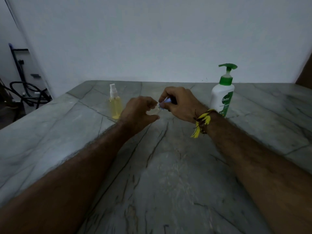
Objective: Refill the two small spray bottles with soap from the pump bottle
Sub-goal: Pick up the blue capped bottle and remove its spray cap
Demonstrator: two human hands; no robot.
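A small spray bottle [115,103] with yellow liquid and a white spray top stands upright on the grey stone counter [168,166], just left of my hands. My left hand [138,112] curls round a second small clear bottle [156,111], mostly hidden by the fingers. My right hand [179,103] pinches that bottle's bluish spray cap [164,103] at its top. The white pump bottle [222,95] with a green pump head stands upright to the right, behind my right wrist.
A white wall runs behind the counter. Past the counter's left edge stand a dark metal frame and black hoses [28,92]. A brown surface [305,75] shows at the far right edge. A yellow thread band [201,122] is round my right wrist.
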